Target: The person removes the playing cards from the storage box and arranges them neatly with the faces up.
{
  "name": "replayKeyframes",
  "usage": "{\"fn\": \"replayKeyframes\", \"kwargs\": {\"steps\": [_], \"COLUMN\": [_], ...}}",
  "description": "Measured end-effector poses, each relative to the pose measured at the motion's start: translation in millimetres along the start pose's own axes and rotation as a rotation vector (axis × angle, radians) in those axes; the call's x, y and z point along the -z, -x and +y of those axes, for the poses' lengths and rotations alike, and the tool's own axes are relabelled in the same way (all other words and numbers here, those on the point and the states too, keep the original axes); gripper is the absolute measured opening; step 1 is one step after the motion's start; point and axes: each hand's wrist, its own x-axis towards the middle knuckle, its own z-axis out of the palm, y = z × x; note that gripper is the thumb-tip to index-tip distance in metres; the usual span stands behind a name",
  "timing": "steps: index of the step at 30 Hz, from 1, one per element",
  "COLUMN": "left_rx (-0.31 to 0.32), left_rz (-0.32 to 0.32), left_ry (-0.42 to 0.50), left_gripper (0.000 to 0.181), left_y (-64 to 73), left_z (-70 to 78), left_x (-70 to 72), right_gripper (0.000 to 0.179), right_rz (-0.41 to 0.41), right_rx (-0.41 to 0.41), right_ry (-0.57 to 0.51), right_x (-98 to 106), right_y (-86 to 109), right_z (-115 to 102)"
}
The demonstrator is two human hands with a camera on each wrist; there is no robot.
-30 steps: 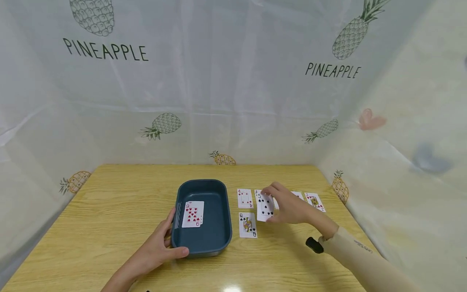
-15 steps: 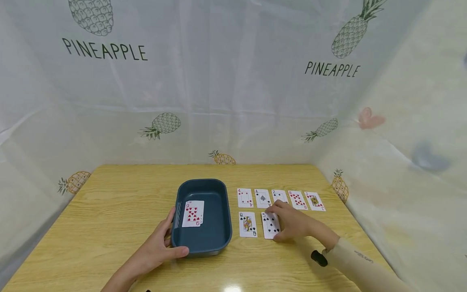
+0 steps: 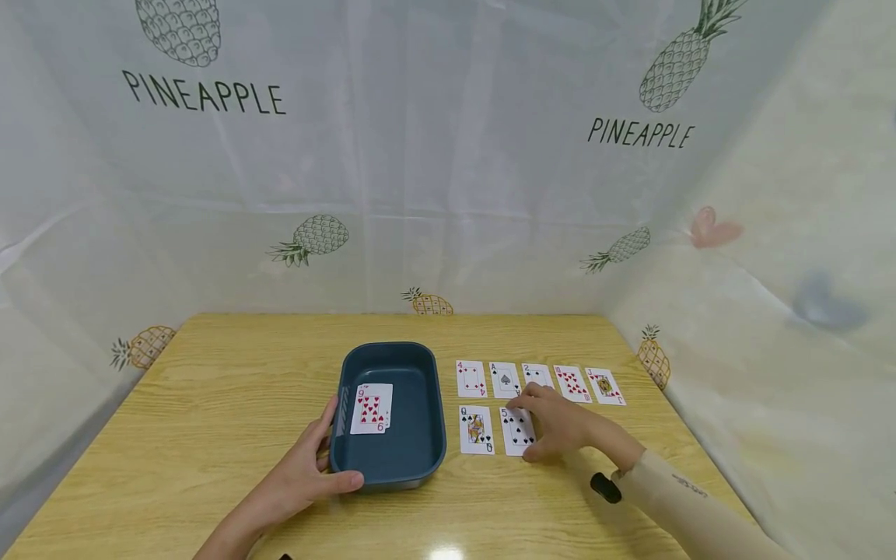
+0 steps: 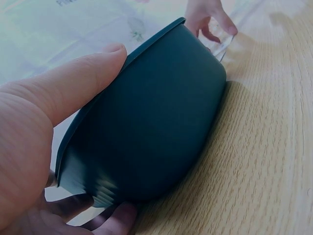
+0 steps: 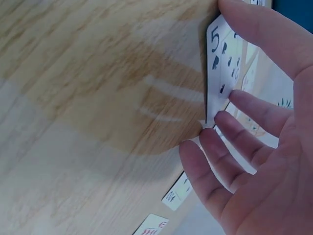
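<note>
Dark blue-green, smooth-walled rounded rectangular tray (image 3: 414,416): set upright, open top, on the yellowish wood-grained worktop (image 3: 210,397); gripped at its near left corner; white playing cards (image 3: 369,408) stacked inside toward the left wall, overlapping, face up, nine of hearts uppermost.

White, black-pipped five of spades card (image 3: 515,430): held face up at its edges, right of the tray; right side partly covered.

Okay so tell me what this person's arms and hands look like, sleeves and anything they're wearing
The left hand and right hand are bare, with no gloves showing. The right arm has a long beige sleeve with small dark lettering, too small to read. A rounded black object sits by its cuff. The left forearm shows no sleeve.
</note>
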Motion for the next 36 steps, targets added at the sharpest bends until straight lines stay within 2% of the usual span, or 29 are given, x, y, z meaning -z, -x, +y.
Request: {"fn": "replayKeyframes", "kwargs": {"steps": [12, 17, 21, 25, 29, 36], "left_rx": [-0.007, -0.009, -0.014, -0.015, -0.013, -0.022], "left_rz": [-0.002, -0.006, -0.005, -0.003, -0.002, -0.006], "left_ry": [0.003, 0.015, 0.018, 0.010, 0.014, 0.024], "left_gripper": [0.126, 0.126, 0.126, 0.126, 0.126, 0.126], "left_y": [-0.4, -1.3, -1.2, -0.1, 0.9, 0.5], "left_z": [-1.1, 0.5, 1.2, 1.0, -0.2, -2.2], "left_x": [1.6, 1.2, 1.4, 0.9, 0.1, -0.3], "right_gripper": [0.077, 0.072, 0.064, 0.063, 0.065, 0.072], "right_rz": [-0.020, 0.034, 0.097, 0.168, 0.197, 0.138], "right_rx": [-0.008, 0.004, 0.018, 0.056, 0.089, 0.111], "right_ry": [0.005, 0.038, 0.024, 0.002, -0.044, -0.147], "right_x": [7, 20, 31, 38, 39, 28], "right_y": [-3.8, -5.5, -14.3, -32.5, -58.7, -111.0], "right_z": [-5, -15, -26, -48, -75, -115]}}
